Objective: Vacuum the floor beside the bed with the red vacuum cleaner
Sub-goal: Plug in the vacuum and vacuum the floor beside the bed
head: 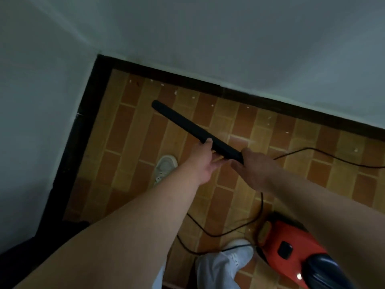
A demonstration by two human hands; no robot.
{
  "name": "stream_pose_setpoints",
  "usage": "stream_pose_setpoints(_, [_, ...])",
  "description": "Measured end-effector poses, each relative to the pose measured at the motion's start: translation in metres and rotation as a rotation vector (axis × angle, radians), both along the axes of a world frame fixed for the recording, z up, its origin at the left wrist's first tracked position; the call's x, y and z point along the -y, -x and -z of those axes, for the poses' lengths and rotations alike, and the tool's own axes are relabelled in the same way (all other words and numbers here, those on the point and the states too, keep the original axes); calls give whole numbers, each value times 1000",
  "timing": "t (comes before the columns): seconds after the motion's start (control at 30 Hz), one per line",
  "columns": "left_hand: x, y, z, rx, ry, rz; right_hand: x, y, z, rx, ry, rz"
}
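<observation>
The red vacuum cleaner [291, 245] lies on the floor [133, 130] at the lower right, just beside a white shoe [239, 251] and partly hidden under the right forearm. Its long body runs from the near right toward the upper left, and its dark blue part is at the near end. A thin black cord [260, 205] loops across the floor from it, off to the right. Further out, both hands hold a black tube [187, 126]: the right hand [254, 170] grips its near end, and the left hand [205, 157] curls around it just beyond. The tube slants from lower right to upper left, its free end pointing at the room's corner. Small white scraps [193, 97] dot the brick-patterned floor near the black skirting [166, 75], below pale walls [229, 38]
</observation>
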State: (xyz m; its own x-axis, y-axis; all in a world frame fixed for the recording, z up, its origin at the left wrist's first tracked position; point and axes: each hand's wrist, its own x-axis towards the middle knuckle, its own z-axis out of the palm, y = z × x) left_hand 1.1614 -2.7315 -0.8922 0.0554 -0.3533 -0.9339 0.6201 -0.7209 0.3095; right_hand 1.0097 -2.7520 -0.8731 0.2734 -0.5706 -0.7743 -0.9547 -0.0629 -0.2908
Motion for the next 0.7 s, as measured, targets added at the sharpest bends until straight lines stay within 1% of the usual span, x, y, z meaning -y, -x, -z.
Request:
stream_pose_setpoints(0.1, [15, -26, 20, 5, -39, -17, 13, -31, 19, -26, -33, -16])
stream_pose_setpoints(0.27, [34, -67, 58, 17, -84, -32, 30, -73, 59, -57, -8, -21])
stream_pose_setpoints(0.57, [50, -128, 109, 44, -135, -54, 50, -137, 106, -54, 4, -64])
stream_pose_setpoints(0.7, [56, -152, 126, 75, -162, -36, 54, -166, 124, -32, -30, -33])
